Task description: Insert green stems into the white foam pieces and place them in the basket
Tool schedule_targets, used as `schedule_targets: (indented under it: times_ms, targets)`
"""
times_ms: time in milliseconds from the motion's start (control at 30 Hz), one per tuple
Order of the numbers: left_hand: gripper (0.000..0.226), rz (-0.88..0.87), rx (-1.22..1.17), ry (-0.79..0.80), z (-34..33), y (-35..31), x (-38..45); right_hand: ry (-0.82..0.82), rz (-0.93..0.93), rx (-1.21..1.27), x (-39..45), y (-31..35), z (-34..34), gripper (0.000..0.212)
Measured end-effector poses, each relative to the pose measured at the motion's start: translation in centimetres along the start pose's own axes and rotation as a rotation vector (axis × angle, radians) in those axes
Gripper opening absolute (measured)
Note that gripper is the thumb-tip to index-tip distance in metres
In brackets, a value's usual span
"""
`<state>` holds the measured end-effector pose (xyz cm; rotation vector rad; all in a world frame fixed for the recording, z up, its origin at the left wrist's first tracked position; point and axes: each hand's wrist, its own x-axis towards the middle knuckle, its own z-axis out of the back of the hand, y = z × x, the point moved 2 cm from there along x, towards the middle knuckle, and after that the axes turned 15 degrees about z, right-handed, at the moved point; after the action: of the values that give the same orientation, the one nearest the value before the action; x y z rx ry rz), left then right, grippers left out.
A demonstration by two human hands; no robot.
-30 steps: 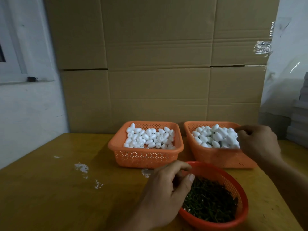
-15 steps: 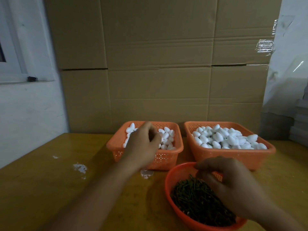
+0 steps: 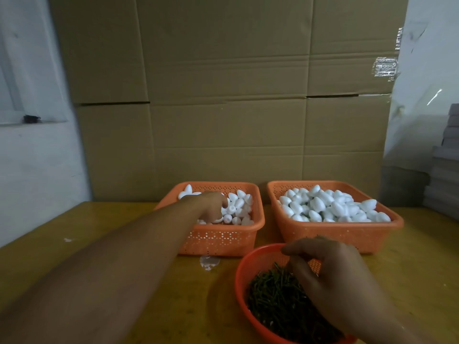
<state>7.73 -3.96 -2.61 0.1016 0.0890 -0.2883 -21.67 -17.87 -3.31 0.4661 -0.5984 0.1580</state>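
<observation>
Two orange baskets stand side by side at the back of the table. My left hand (image 3: 211, 206) reaches down into the left basket (image 3: 221, 238), its fingertips buried among the white foam pieces (image 3: 239, 202), so what it holds is hidden. The right basket (image 3: 335, 234) is heaped with more foam pieces (image 3: 323, 204). In front of it sits a round red bowl (image 3: 239, 276) of green stems (image 3: 270, 299). My right hand (image 3: 332, 274) hovers over this bowl with curled fingers that pinch at stems on top of the pile.
The yellow wooden table (image 3: 99, 219) carries a white smear (image 3: 210, 261) in front of the left basket. Tall cardboard sheets (image 3: 223, 95) stand right behind the baskets. A grey stack (image 3: 444, 170) rises at the far right, and a white wall is at the left.
My left hand left the stem bowl and went to the left basket, then sank lower into it. My right hand came from the right basket to the stem bowl.
</observation>
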Motion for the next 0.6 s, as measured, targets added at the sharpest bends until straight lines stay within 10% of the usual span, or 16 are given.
schedule_targets:
  times_ms: [400,600]
  targets:
    - [0.078,0.101,0.167,0.009,-1.22,-0.54,0.64,0.050,0.012,-0.023,-0.13,0.40,-0.38,0.023]
    - [0.020,-0.013,-0.050,-0.089,-0.61,-0.40,0.10,0.054,0.015,-0.034,-0.17,0.28,-0.33,0.023]
